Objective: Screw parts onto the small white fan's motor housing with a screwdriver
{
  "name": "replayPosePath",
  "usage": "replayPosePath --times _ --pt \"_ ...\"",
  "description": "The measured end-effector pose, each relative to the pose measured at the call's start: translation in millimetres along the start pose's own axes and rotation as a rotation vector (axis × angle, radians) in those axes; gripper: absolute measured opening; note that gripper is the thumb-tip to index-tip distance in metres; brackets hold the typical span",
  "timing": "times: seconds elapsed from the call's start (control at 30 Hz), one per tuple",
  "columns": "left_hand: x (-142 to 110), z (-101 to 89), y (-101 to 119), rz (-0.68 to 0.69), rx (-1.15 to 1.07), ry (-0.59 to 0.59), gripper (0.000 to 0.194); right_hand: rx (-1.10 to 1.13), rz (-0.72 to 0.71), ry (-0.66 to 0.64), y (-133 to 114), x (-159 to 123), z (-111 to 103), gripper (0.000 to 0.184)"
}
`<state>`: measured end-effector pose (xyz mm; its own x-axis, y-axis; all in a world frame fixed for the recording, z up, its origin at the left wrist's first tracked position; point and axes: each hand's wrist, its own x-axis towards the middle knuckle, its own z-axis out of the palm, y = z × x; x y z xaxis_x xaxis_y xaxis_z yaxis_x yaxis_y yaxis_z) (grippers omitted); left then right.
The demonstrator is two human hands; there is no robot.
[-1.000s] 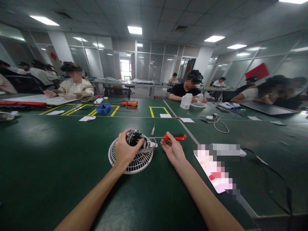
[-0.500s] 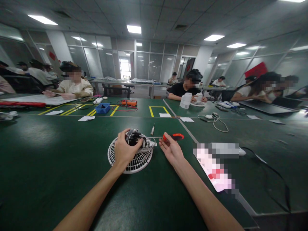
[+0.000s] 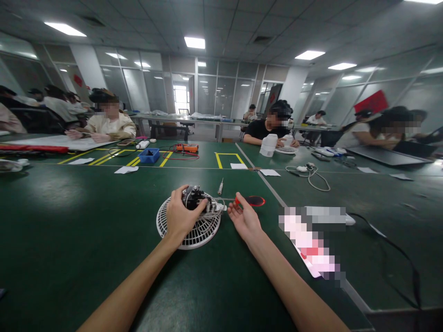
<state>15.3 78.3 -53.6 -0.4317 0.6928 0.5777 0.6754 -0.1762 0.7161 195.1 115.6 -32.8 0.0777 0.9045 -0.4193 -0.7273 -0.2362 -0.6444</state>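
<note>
My left hand (image 3: 182, 214) is wrapped round a black fan motor (image 3: 194, 196) that lies over a round white fan grille (image 3: 200, 237). Pale wires (image 3: 211, 215) and small white parts sit at the motor's right side. In my right hand (image 3: 246, 216) is a screwdriver (image 3: 255, 201) with a red and black handle, held near the front of the handle by the thumb and fingers. Its shaft points left to the motor; the tip is too small to make out. Just beyond, a small clear-handled screwdriver (image 3: 220, 188) lies on the green table (image 3: 86, 258).
Ahead are a blue bin (image 3: 149, 157), an orange multimeter (image 3: 187, 148) with leads, and paper slips (image 3: 126, 170). To the right lie a coiled cable (image 3: 311, 175) and a blurred pink-white item (image 3: 308, 244). Across the table, a person in black (image 3: 265, 127) works by white fan parts (image 3: 268, 145).
The screwdriver's handle looks turned, with more of its black side showing. My left hand still holds the motor in place; the whole view has shifted slightly.
</note>
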Motion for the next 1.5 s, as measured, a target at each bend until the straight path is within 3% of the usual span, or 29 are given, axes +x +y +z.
replayPosePath --times 0.17,0.5,0.73,1.0,1.23,1.5 --pt "0.1 0.9 -1.1 -0.005 -0.013 0.011 0.062 0.048 -0.097 -0.056 -2.8 -2.3 0.6 0.020" --pt "0.6 1.4 -1.2 0.004 0.004 0.009 0.062 0.036 -0.067 0.017 -3.5 -3.9 1.4 0.014" --pt "0.1 0.9 0.4 -0.014 0.009 -0.006 0.063 0.087 -0.066 -0.060 -11.7 -5.8 2.5 0.017" --pt "-0.1 0.3 0.8 -0.011 -0.004 -0.008 0.063 0.052 -0.025 0.031 -8.5 -4.1 2.5 0.016" --pt "0.1 1.2 -0.5 -0.012 -0.015 -0.012 0.064 0.107 -0.119 -0.039 -11.4 -8.4 2.8 0.012" --pt "0.3 0.5 0.1 -0.003 -0.008 -0.010 0.062 0.074 -0.130 0.020 -4.0 -6.1 2.9 0.017"
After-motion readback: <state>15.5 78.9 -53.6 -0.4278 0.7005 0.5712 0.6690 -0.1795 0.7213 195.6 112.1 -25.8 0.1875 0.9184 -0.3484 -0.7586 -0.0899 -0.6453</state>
